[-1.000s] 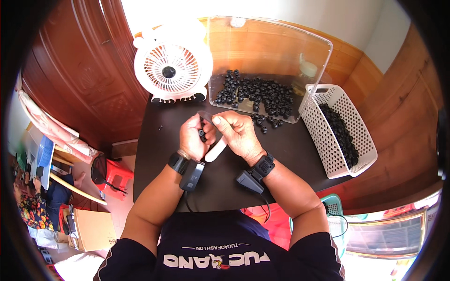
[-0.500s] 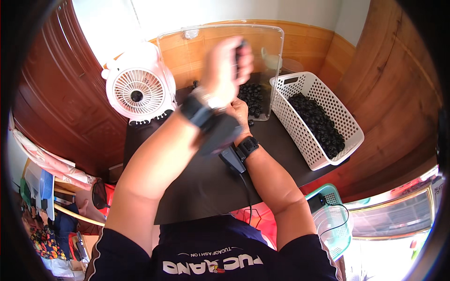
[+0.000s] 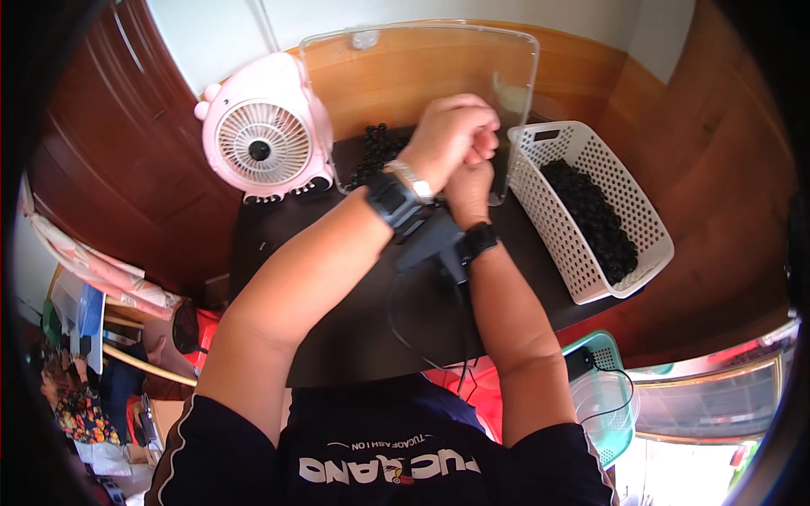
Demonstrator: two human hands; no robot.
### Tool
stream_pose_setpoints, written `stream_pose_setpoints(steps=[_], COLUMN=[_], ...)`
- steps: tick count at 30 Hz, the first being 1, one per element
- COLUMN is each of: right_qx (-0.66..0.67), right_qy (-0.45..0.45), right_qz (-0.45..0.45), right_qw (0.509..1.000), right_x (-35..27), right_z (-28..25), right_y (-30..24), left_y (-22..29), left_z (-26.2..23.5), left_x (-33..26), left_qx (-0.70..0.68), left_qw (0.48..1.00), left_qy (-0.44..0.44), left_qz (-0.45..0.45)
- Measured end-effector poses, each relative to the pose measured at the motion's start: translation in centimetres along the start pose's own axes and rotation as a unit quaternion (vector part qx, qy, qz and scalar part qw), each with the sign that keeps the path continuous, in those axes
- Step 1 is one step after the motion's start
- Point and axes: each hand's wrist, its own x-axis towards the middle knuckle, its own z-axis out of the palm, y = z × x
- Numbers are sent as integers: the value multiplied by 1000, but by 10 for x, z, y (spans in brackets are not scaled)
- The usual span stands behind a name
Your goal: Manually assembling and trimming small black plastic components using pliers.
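Black pieces (image 3: 373,156) heaped at the clear bin (image 3: 422,28), hands (image 3: 454,139) bunched up close together, held contents impossible to tell!

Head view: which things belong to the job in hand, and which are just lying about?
Apparently in use:
left hand
right hand
loose black pieces
clear plastic container
white perforated basket

Apparently just lying about:
pink fan
teal basket
red stool
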Motion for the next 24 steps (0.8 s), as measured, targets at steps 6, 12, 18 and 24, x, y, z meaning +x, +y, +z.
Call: stream_pose_setpoints(steps=[6,12,18,24], right_qx=[120,116,97,90], right_qy=[59,61,47,24], right_qz=[90,95,102,107], right_qw=[987,987,989,990], right_x=[18,14,9,7], right_z=[-22,-16,-13,-8], right_y=[-5,-5,-3,-8], left_y=[-37,-87,-81,-92], left_z=[-106,-115,-80,-75], left_x=[-58,-82,-77,-74], left_qx=[141,361,531,601], left_qw=[977,924,831,793], left_qy=[72,12,-68,-63], left_qz=[-143,-126,-153,-78])
